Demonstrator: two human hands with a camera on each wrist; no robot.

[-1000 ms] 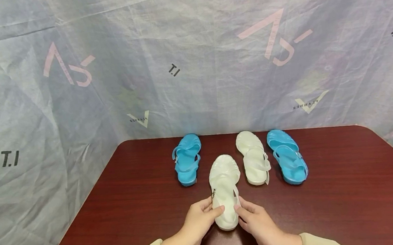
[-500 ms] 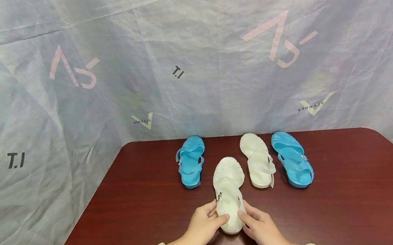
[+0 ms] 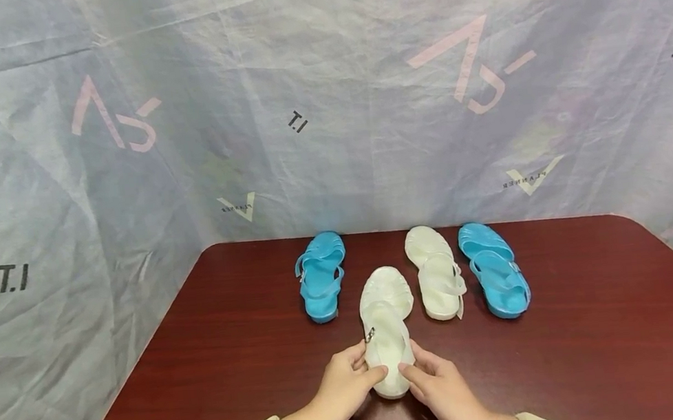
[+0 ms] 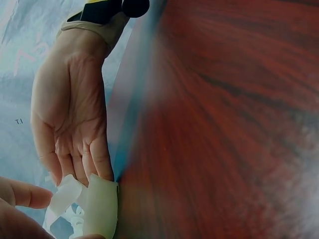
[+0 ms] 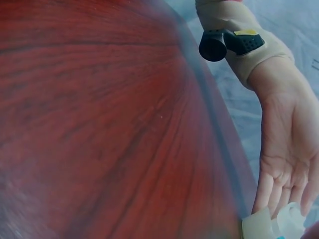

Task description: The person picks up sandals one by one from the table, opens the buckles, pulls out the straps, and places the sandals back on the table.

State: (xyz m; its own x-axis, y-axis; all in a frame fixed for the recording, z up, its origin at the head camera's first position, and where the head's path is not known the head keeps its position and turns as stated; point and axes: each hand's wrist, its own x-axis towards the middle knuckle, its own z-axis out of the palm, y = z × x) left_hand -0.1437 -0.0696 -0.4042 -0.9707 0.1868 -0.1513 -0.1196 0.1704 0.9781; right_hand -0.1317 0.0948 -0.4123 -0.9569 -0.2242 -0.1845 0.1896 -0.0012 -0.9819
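Near the front of the table, both hands hold a white jelly sandal (image 3: 385, 294) by its heel end, toe pointing away. My left hand (image 3: 345, 383) grips the left side, thumb over the rim, close to a small metal buckle. On the opposite side my right hand (image 3: 440, 386) pinches the heel between thumb and fingers. In the left wrist view, the left hand (image 4: 75, 114) has its fingertips at the sandal's heel (image 4: 102, 206). The right wrist view has the right hand (image 5: 286, 144) at the heel (image 5: 258, 225) too; the rest of the sandal is cut off.
A second white sandal (image 3: 431, 248) lies just behind on the right. Blue sandals flank the white ones: one blue sandal (image 3: 322, 298) on the left, another blue sandal (image 3: 504, 288) on the right. Grey printed cloth (image 3: 356, 159) hangs behind the dark red table (image 3: 223, 361).
The camera view shifts slightly and comes back. Both hands keep holding the white sandal in nearly the same place; the right thumb lies a little further in over the heel.
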